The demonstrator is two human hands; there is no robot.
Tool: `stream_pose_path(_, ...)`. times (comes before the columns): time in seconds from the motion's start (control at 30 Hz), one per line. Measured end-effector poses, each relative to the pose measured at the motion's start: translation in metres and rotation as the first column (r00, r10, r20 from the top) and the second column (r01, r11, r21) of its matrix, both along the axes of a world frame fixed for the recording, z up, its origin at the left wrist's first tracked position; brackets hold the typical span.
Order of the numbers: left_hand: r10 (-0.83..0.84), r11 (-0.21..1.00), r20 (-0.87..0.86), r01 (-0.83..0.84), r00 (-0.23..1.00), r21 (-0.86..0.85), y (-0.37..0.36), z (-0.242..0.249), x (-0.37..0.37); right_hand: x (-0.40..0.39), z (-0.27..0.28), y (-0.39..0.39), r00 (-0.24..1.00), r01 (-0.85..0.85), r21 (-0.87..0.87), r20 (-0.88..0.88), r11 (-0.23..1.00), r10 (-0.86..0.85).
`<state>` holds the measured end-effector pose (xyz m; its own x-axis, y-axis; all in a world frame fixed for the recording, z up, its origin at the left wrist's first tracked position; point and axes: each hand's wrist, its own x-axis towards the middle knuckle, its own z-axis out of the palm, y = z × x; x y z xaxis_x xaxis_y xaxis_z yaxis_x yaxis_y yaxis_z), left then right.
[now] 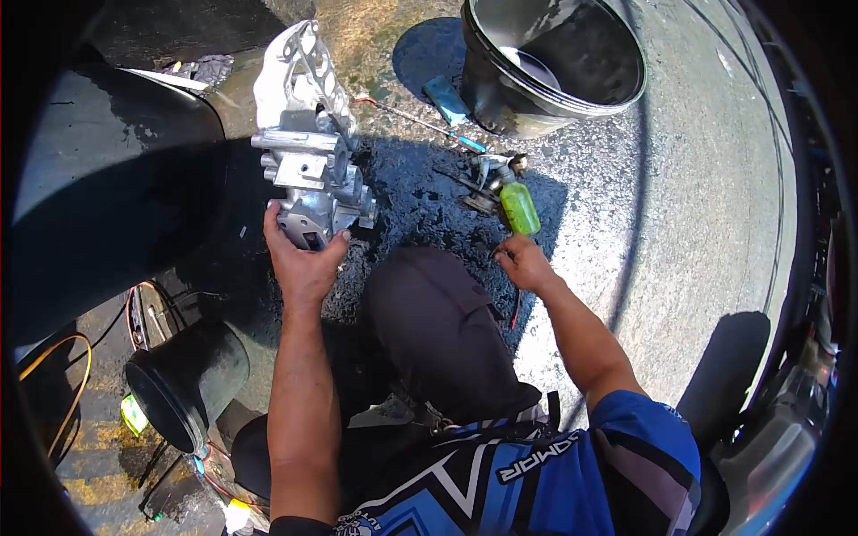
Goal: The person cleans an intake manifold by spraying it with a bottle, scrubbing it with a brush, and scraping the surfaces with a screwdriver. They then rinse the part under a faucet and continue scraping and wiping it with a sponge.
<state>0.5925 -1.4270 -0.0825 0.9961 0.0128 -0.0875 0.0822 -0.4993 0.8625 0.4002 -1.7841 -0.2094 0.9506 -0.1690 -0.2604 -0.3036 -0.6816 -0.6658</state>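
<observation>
My left hand (pixel 307 259) is wrapped round the lower end of a silver cast-metal housing (pixel 308 170), which is raised at the left of centre. My right hand (pixel 523 261) is closed just below a green bottle (pixel 519 208) that lies on the wet ground; whatever is between its fingers is too small to make out. A thin red-tipped stick (pixel 516 308) shows beneath that hand. Beside the bottle's neck are a white rag (pixel 490 164) and small dark metal parts (pixel 481 202).
A large black bucket (pixel 500 89) stands at the top, with a blue box-like item (pixel 446 100) and a long thin brush (pixel 420 121) near it. Big black container (pixel 116 179) at left; smaller black bucket (pixel 188 384) tipped below it. A vehicle (pixel 786 447) borders the right.
</observation>
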Motion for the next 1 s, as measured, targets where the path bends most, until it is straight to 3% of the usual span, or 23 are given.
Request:
stream_pose_path(0.03, -0.016, 0.989, 0.019, 0.013, 1.000, 0.150, -0.005, 0.004, -0.001, 0.001, -0.003, 0.002, 1.000, -0.009, -0.072, -0.001, 0.997, 0.009)
stream_pose_path(0.1, -0.037, 0.888, 0.050, 0.010, 0.998, 0.460, -0.014, 0.012, -0.007, 0.034, -0.007, -0.009, 0.979, 0.173, -0.261, 0.154, 0.950, -0.136)
stream_pose_path(0.13, -0.052, 0.906, 0.051, 0.026, 0.997, 0.423, -0.016, 0.008, -0.009, 0.056, -0.014, -0.020, 0.975, 0.192, -0.285, 0.165, 0.939, -0.149)
stream_pose_path(0.2, -0.170, 0.961, 0.305, 0.089, 0.937, 0.263, -0.009, -0.024, -0.015, 0.103, -0.025, -0.034, 0.982, 0.170, -0.500, 0.013, 0.849, -0.189)
stream_pose_path(0.23, -0.101, 0.989, 0.280, 0.064, 0.955, 0.136, -0.011, -0.032, -0.018, 0.133, -0.002, -0.033, 0.943, 0.060, -0.545, -0.244, 0.836, -0.227)
stream_pose_path(0.33, -0.075, 0.996, 0.108, 0.070, 0.991, 0.049, -0.011, -0.021, -0.012, 0.162, -0.018, -0.036, 0.863, -0.157, -0.606, -0.468, 0.780, -0.190)
stream_pose_path(0.37, -0.103, 0.989, 0.118, 0.089, 0.988, 0.117, -0.010, -0.014, -0.014, 0.169, -0.019, -0.034, 0.806, -0.222, -0.583, -0.561, 0.781, -0.190)
stream_pose_path(0.47, -0.067, 0.998, 0.081, 0.067, 0.994, -0.005, 0.006, -0.033, -0.016, 0.169, -0.040, -0.028, 0.849, -0.124, -0.613, -0.473, 0.780, -0.236)
stream_pose_path(0.57, -0.070, 0.997, 0.063, 0.069, 0.996, 0.027, 0.016, -0.028, -0.016, 0.158, -0.038, -0.024, 0.922, -0.065, -0.635, -0.333, 0.770, -0.197)
stream_pose_path(0.6, -0.081, 0.994, 0.058, 0.077, 0.995, 0.072, 0.020, -0.022, -0.015, 0.149, -0.042, -0.027, 0.964, 0.010, -0.634, -0.201, 0.773, -0.177)
stream_pose_path(0.67, -0.067, 0.993, 0.018, 0.065, 0.998, 0.103, 0.031, -0.018, -0.017, 0.132, -0.025, -0.028, 0.975, -0.020, -0.624, -0.185, 0.781, -0.122)
stream_pose_path(0.73, -0.052, 0.997, -0.014, 0.052, 0.999, 0.061, 0.040, -0.015, -0.010, 0.113, -0.016, -0.033, 0.948, 0.106, -0.380, -0.240, 0.919, -0.208)
stream_pose_path(0.77, -0.046, 0.988, 0.057, 0.037, 0.997, 0.153, 0.049, -0.012, 0.003, 0.106, -0.011, -0.035, 0.930, 0.179, -0.250, -0.271, 0.952, -0.246)
stream_pose_path(0.8, 0.021, 0.999, 0.120, -0.025, 0.993, 0.026, 0.051, 0.000, 0.019, 0.095, -0.007, -0.035, 0.943, 0.197, -0.207, -0.228, 0.958, -0.243)
stream_pose_path(0.87, -0.046, 0.987, 0.300, 0.090, 0.953, -0.132, 0.056, 0.021, 0.062, 0.076, -0.002, -0.034, 0.960, 0.225, -0.118, -0.141, 0.967, -0.241)
stream_pose_path(0.93, -0.248, 0.899, 0.248, 0.318, 0.936, -0.301, 0.051, 0.043, 0.101, 0.068, -0.015, -0.043, 0.965, 0.245, -0.004, -0.100, 0.970, -0.244)
stream_pose_path(1.0, -0.129, 0.908, 0.167, 0.184, 0.977, -0.377, 0.056, 0.034, 0.131, 0.060, -0.037, -0.059, 0.983, 0.183, 0.108, -0.048, 0.977, -0.179)
